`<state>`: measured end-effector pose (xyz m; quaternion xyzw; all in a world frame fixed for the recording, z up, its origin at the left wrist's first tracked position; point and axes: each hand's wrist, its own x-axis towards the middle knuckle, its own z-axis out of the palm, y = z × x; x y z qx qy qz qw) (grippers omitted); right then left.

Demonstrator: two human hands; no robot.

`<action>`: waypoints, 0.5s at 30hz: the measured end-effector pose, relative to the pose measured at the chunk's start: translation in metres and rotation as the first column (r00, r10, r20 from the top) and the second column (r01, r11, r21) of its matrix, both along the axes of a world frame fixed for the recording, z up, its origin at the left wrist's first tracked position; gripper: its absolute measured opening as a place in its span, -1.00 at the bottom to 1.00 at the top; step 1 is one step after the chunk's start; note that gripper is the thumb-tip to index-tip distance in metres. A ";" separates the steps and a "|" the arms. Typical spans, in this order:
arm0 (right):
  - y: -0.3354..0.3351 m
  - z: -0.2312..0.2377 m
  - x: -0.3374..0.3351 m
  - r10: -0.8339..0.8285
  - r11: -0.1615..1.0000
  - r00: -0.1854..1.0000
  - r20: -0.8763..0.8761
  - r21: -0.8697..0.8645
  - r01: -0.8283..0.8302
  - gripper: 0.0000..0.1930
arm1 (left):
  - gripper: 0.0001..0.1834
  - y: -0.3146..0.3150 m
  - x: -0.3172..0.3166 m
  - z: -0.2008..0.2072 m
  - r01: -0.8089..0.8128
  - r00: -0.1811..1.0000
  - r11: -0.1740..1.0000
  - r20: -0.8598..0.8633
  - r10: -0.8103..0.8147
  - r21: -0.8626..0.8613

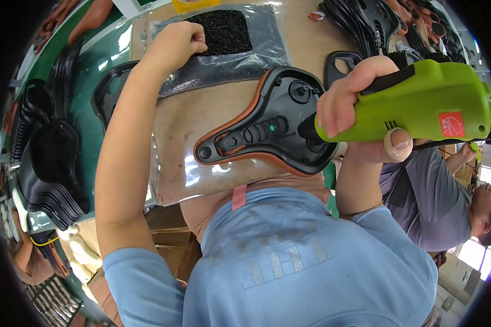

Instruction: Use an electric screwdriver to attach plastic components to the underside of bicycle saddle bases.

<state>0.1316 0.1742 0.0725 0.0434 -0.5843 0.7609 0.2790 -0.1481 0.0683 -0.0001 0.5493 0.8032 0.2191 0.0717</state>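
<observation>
A bicycle saddle (pixel 264 122) lies upside down on the table before me. Its underside is black plastic with a brown cover edge around it, and its narrow nose points left. My right hand (pixel 354 98) is closed around a green cordless screwdriver (pixel 425 101). The tool's black front end points down-left at the wide rear part of the saddle; whether it touches is hidden. My left hand (pixel 180 43) is pinched at the left edge of a pile of small black screws (pixel 223 32). Anything between its fingertips is hidden. The screws lie on a clear plastic bag (pixel 270 38) with dark contents.
Stacked black saddle shells (pixel 52 163) stand along the left, and more black shells (pixel 360 24) lie at the far right near brown covers (pixel 417 19). A black shell (pixel 112 90) lies behind my left forearm. On the right, a person in a grey shirt (pixel 428 191) works nearby.
</observation>
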 end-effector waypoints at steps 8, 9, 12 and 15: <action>0.008 -0.008 -0.005 0.172 0.980 0.982 -0.081 0.114 -0.162 -0.32 | -0.85 -0.007 -0.010 -0.009 -0.272 0.962 0.933 0.030 0.273 0.237; 0.008 -0.005 -0.003 0.164 0.981 0.983 -0.078 0.121 -0.154 -0.32 | -0.85 -0.003 -0.012 -0.011 -0.264 0.964 0.933 0.033 0.264 0.243; 0.005 -0.002 0.001 0.146 0.979 0.987 -0.068 0.156 -0.134 -0.31 | -0.85 0.003 -0.016 -0.016 -0.310 0.951 0.918 0.105 0.292 0.247; 0.001 -0.004 0.000 0.136 0.978 0.989 -0.065 0.168 -0.123 -0.30 | -0.79 -0.002 -0.014 -0.020 -0.307 0.951 0.903 0.138 0.277 0.300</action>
